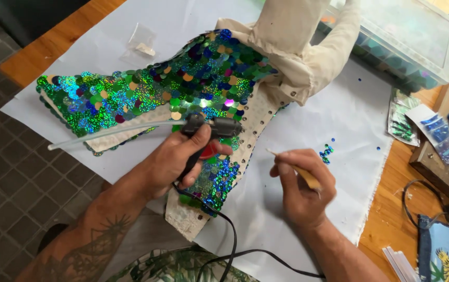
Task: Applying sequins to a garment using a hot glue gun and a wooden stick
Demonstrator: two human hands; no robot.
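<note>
A wooden table (397, 209) stands over a grey tiled floor (10, 183), and a white sheet (339, 120) covers most of its top. Taking the sequinned boot (182, 89) on that sheet as the landmark: nearest the camera, just below the boot's laced front, the left hand (175, 162) is closed around the grip of a black glue gun (209, 130), whose clear glue stick (109, 133) juts out to the left across the boot's toe part. The gun's nozzle sits against the sequins at the boot's middle, and its black cord (232, 245) trails down toward the camera. To the right of the boot's front, apart from it, the right hand (303, 188) pinches a thin wooden stick (292, 164) between thumb and fingers, tip pointing toward the boot. A little farther right lie loose blue-green sequins (327, 152). Beyond them, at the table's right edge, are small sequin packets (417, 125). Behind the boot's beige shaft stands a clear plastic organiser box (407, 42).
</note>
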